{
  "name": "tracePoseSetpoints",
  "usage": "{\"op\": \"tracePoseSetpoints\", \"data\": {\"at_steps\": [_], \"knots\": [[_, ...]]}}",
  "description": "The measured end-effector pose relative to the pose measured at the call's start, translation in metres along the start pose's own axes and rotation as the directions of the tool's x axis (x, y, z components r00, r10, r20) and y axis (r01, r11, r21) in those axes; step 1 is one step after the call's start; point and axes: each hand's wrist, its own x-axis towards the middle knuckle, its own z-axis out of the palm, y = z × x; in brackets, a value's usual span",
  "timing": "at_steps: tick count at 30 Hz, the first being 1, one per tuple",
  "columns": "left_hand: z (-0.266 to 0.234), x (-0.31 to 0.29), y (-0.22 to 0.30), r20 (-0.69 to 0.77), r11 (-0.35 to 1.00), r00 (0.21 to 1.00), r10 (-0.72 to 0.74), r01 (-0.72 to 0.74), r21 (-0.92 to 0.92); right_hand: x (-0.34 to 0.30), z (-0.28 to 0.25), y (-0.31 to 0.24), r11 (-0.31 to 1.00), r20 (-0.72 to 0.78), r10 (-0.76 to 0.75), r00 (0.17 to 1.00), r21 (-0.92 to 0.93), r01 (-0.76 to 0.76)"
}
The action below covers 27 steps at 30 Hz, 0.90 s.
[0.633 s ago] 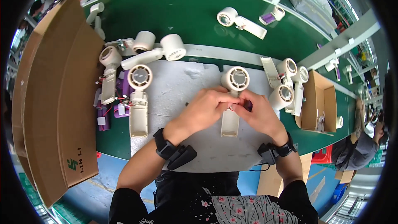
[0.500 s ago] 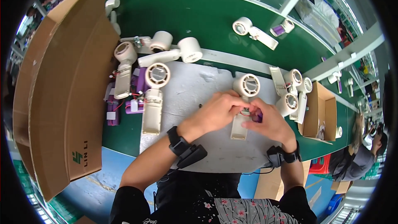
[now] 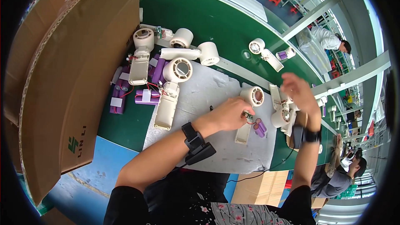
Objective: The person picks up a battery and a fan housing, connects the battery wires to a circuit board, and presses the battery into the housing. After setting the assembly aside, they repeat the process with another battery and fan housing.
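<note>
My left hand point(image 3: 229, 114) is closed around the neck of a white handheld fan point(image 3: 243, 135) with its handle shell uncovered. The fingertips press by a small green circuit board point(image 3: 248, 116) in the handle. Red wires run from there to a purple battery pack point(image 3: 260, 128) lying on the grey foam mat point(image 3: 208, 150) beside the handle. Raised over the right side of the bench, my right hand point(image 3: 301, 93) looks empty with fingers apart, a little blurred. Beneath and beside it sit several more white fans point(image 3: 281, 118), partly hidden by the hand and forearm.
Left of the mat lie several opened fans point(image 3: 167, 106) and purple battery packs point(image 3: 117, 100). A tall cardboard box point(image 3: 83, 71) walls off the left side. Further fan parts point(image 3: 271, 60) rest on the green bench point(image 3: 225, 25). Another person point(image 3: 337, 181) sits at the right.
My right hand has let go of the battery pack and moved up and right, away from the fan. My left hand stays at the fan's neck. The view has turned somewhat.
</note>
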Motion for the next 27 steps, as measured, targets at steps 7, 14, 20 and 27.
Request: {"op": "tracePoseSetpoints", "data": {"at_steps": [7,14,20,27], "knots": [[0.009,0.005,-0.006,-0.016,0.998,0.998,0.067,-0.066,0.011,0.138,-0.007,0.126,0.811,-0.158,-0.062,0.986,-0.583,-0.042],[0.012,0.002,-0.005,-0.033,0.998,0.998,0.062,-0.062,0.011,0.156,0.019,0.112,0.849,-0.248,-0.006,0.969,-0.513,-0.126],[0.014,-0.002,-0.009,-0.086,1.0,0.996,-0.015,0.013,-0.025,0.122,0.012,0.007,0.988,-0.186,-0.123,0.975,-0.115,0.102],[0.011,0.001,-0.001,-0.055,0.999,0.998,-0.038,0.038,-0.015,0.043,0.023,-0.162,0.874,0.153,-0.438,0.886,0.304,0.38]]}}
